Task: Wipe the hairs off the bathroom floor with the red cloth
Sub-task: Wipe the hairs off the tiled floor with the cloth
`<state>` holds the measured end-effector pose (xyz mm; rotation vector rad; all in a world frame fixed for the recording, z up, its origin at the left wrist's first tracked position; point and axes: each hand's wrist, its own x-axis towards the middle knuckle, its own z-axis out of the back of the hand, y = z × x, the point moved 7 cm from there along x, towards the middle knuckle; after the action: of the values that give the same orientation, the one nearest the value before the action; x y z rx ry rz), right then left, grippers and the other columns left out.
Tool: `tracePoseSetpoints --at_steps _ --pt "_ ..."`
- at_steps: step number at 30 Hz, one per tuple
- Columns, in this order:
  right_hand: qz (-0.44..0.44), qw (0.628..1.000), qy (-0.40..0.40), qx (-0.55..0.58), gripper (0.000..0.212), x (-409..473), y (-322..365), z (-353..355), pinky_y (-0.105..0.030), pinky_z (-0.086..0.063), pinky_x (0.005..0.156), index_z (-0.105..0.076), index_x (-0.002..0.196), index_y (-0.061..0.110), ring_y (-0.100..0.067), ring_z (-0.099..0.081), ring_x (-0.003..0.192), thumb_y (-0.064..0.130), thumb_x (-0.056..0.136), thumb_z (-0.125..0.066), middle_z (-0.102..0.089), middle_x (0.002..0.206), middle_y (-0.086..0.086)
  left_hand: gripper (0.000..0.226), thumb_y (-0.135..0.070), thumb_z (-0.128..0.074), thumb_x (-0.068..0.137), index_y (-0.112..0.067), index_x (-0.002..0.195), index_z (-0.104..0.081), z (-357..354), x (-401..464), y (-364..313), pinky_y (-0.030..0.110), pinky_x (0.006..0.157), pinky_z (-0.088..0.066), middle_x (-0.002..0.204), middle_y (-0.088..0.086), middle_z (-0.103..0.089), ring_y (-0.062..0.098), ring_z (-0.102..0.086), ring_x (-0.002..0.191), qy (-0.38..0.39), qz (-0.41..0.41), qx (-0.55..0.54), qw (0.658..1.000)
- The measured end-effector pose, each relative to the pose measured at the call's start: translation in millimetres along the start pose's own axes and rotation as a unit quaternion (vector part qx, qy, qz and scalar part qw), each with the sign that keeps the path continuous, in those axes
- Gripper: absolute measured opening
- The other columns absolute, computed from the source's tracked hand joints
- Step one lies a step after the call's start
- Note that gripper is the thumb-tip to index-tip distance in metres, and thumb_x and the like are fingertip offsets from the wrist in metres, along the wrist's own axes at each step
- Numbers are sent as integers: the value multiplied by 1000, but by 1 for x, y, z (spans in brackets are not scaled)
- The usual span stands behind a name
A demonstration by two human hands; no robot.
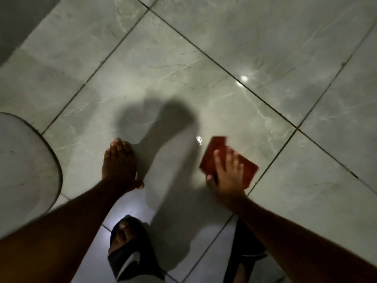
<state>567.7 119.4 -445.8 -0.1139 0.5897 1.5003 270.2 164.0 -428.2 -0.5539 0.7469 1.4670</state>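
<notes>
Black slide sandal point(130, 256) nearest, on grey floor point(204, 58) tiles. Left hand point(120, 164) flat on floor, fingers extended, holding nothing. Right hand point(228, 174) spread, pressing red cloth point(212, 158) onto tile. Hairs indiscernible.

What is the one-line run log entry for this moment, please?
right hand: flat on red cloth, pressed to floor | left hand: flat on floor, empty | hairs: cannot tell

The right hand point(228, 176) pressed flat on the red cloth point(226, 160) on the tiled floor point(183, 58); the left hand point(120, 164) lay flat, well apart.
</notes>
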Motion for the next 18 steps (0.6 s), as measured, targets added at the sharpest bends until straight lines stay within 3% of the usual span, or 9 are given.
tracePoseSetpoints --at_steps 1,2,4,5,6,8,10,14,18 --pt "166 982 66 -53 82 -12 18 -12 -67 -22 112 -21 153 25 -46 -15 145 39 79 -55 -12 160 -20 149 -62 -81 51 7 144 13 0 0 0 50 121 -9 155 34 9 45 2 146 -2 1 3 1000" --pt "334 930 117 -103 83 -17 20 -13 -66 -23 110 -24 151 28 -44 -19 145 37 77 -60 -16 160 -18 149 -63 -81 50 7 144 13 1 1 0 50 121 -10 155 34 8 45 1 145 -5 1 6 1000" --pt "517 829 129 -170 80 6 -6 12 -65 -32 105 -33 148 27 -42 -33 140 33 75 -66 -32 156 -18 150 -63 -81 49 6 144 12 0 2 -1 50 121 -10 155 34 7 45 0 145 -10 1 8 1000" --pt "512 832 102 -189 76 37 -21 28 -66 -35 103 -34 147 25 -44 -36 138 34 76 -61 -35 154 -20 151 -62 -82 48 6 144 12 0 3 -1 49 121 -9 155 34 7 45 0 145 -11 4 7 1000" --pt "438 875 75 -192 76 76 -38 46 -68 -35 103 -29 150 24 -46 -34 138 38 79 -54 -31 155 -23 151 -61 -83 48 6 144 13 -2 3 -1 49 121 -9 155 34 7 45 1 145 -9 8 4 1000" --pt "185 975 35 -119 82 150 -65 82 -70 -24 109 -10 153 31 -46 -16 145 47 82 -47 -13 161 -21 152 -57 -86 47 6 144 13 -4 5 -1 49 121 -8 155 33 7 44 1 146 -10 15 -12 1000" --pt "7 999 7 -38 86 191 -51 97 -67 -14 114 -4 153 32 -43 -4 147 47 85 -54 -2 163 -18 153 -55 -87 45 5 145 12 -5 7 0 49 121 -8 155 32 6 44 1 146 -15 16 -20 1000" --pt "102 994 -14 -28 82 179 75 62 -64 -13 112 -13 154 26 -44 -8 146 40 86 -58 -9 162 -19 153 -60 -85 45 4 144 13 -8 9 5 49 121 -8 156 31 7 43 2 146 -16 5 -23 1000" --pt "233 971 28 -51 81 58 138 -16 -64 -15 115 -20 153 27 -41 -9 148 35 82 -58 -13 162 -17 154 -60 -85 45 4 144 14 -6 7 5 48 121 -8 156 31 8 43 2 146 -14 8 -22 1000"
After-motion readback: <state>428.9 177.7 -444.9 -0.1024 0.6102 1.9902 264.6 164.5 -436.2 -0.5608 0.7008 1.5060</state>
